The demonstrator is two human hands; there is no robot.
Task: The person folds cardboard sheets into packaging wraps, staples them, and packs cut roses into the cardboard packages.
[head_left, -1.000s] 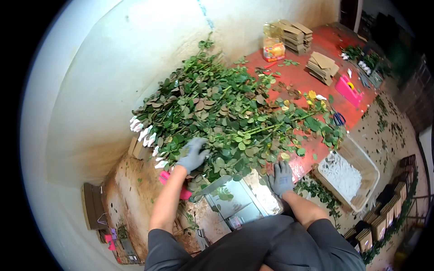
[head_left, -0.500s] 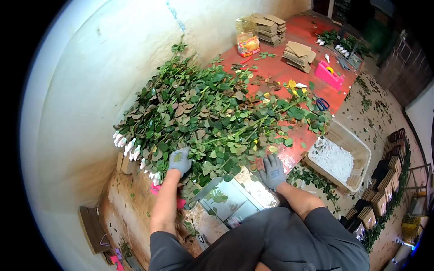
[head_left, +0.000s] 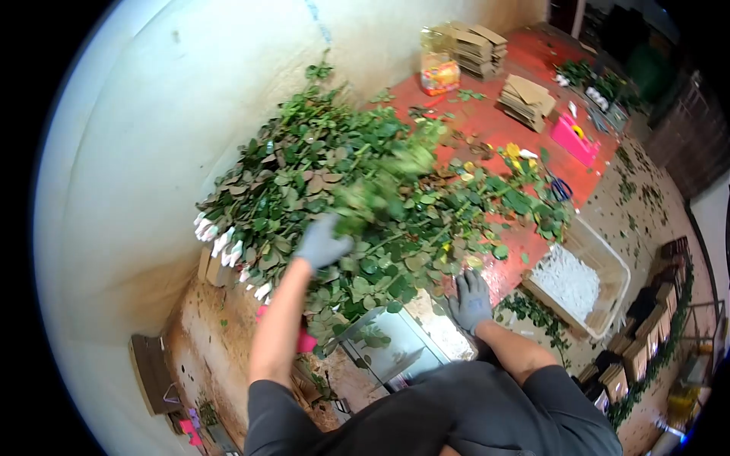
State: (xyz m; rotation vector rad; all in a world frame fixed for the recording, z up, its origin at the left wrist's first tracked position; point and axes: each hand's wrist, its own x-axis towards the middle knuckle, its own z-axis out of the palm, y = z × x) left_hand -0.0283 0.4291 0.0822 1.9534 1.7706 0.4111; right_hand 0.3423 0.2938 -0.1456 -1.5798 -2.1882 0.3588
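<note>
My left hand (head_left: pixel 325 242), in a grey glove, is closed around a leafy rose stem (head_left: pixel 388 178) at the front of the pile. Motion smears both the stem and the fingers. The big heap of roses (head_left: pixel 289 163) leans against the wall, its white-sleeved buds (head_left: pixel 223 245) sticking out at the left. Resting flat at the table's front edge is my right hand (head_left: pixel 471 302), also gloved, fingers stretched out and holding nothing. Between my hands, in front of me, stands a pale glass-like panel or box (head_left: pixel 399 346) with leaves on it.
On the red table (head_left: pixel 487 110) are cardboard stacks (head_left: pixel 526 102), a pink tape dispenser (head_left: pixel 576 140), scissors (head_left: pixel 560 188) and an orange-labelled bag (head_left: pixel 439 74). A plastic crate (head_left: pixel 612 285) with white strips stands at the right. Fallen leaves litter the floor (head_left: pixel 646 216).
My left hand has moved slightly right and up, and a stem now sweeps blurred across the heap from it. The whole view has shifted a little; my right hand still rests at the table edge.
</note>
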